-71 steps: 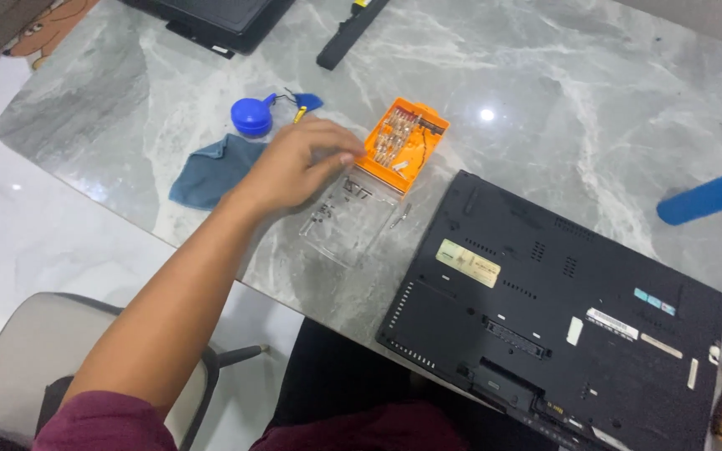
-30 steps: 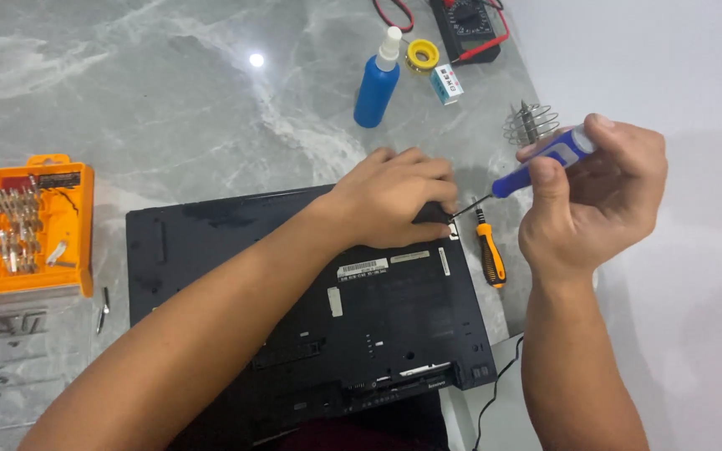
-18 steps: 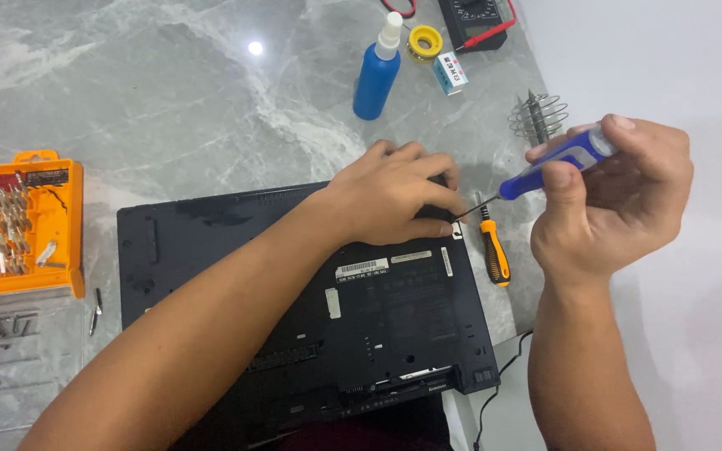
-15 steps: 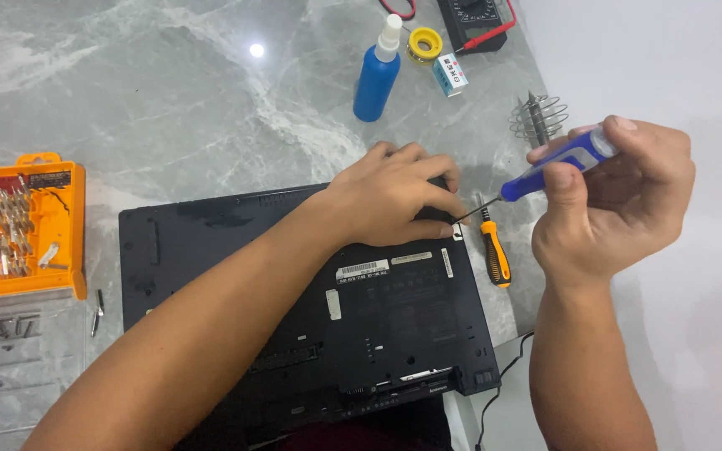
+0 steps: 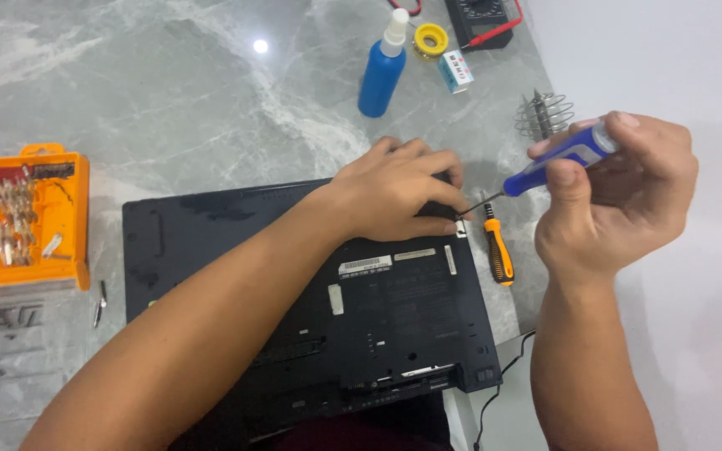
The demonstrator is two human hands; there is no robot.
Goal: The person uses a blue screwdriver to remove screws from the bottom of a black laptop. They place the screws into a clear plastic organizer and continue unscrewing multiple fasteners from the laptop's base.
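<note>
On the grey marble tabletop (image 5: 169, 92) the upturned black laptop (image 5: 311, 309) lies as before. The left hand (image 5: 399, 192) still presses its far right corner, fingers curled; the right hand (image 5: 620, 196) grips the blue screwdriver (image 5: 557, 159), its tip barely shifted, so the same screw stays engaged.

The black laptop (image 5: 311, 309) lies upside down, its underside up, with pale labels across the middle; its far right corner is covered by the left hand (image 5: 399, 196), which rests flat on it; the blue-handled screwdriver (image 5: 557, 159) is gripped in the right hand (image 5: 616, 196), slanting down leftward, its thin tip meeting that same laptop corner beside the left fingertips.
</note>
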